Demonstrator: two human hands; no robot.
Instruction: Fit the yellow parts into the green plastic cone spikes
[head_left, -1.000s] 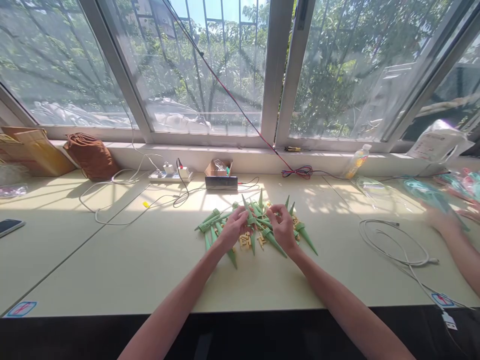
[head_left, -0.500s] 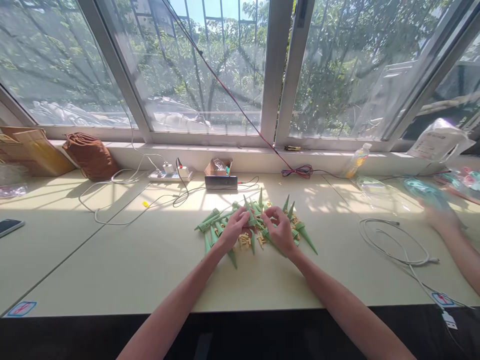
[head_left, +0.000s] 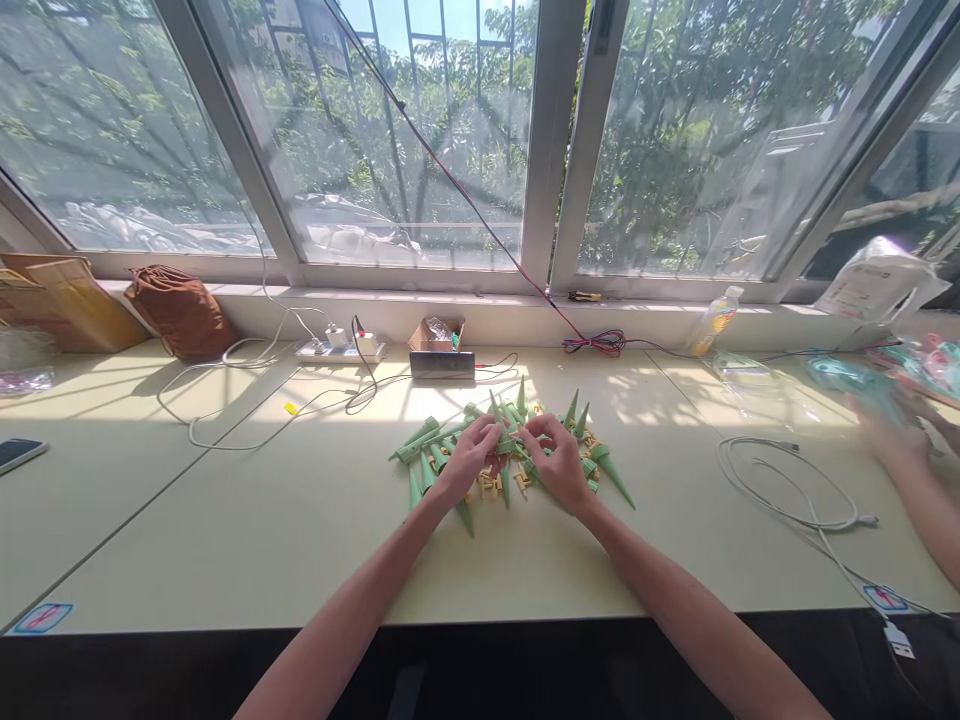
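Observation:
My left hand (head_left: 469, 460) is closed around a green cone-shaped plastic spike (head_left: 503, 440), its point tilted up and away from me. Close on its right, my right hand (head_left: 561, 462) has thumb and fingers pinched on a small yellow plastic piece (head_left: 515, 435), held at the side of the spike; whether the two touch I cannot tell. Beneath and around both hands lies a pile of similar green spikes (head_left: 615, 478). Several loose yellow T-shaped pieces (head_left: 491, 485) lie on the table between my wrists.
Behind the pile stand a dark phone (head_left: 442, 366) and a small cardboard box (head_left: 459, 330). A power strip (head_left: 341, 352) with cables lies back left. To the right are a coiled white cable (head_left: 840, 522), a bottle (head_left: 715, 322) and another person's blurred hands (head_left: 896, 440) with teal material.
My right hand has shifted slightly left, bringing the yellow piece closer to the spike. At the far right, the other person's hands have moved.

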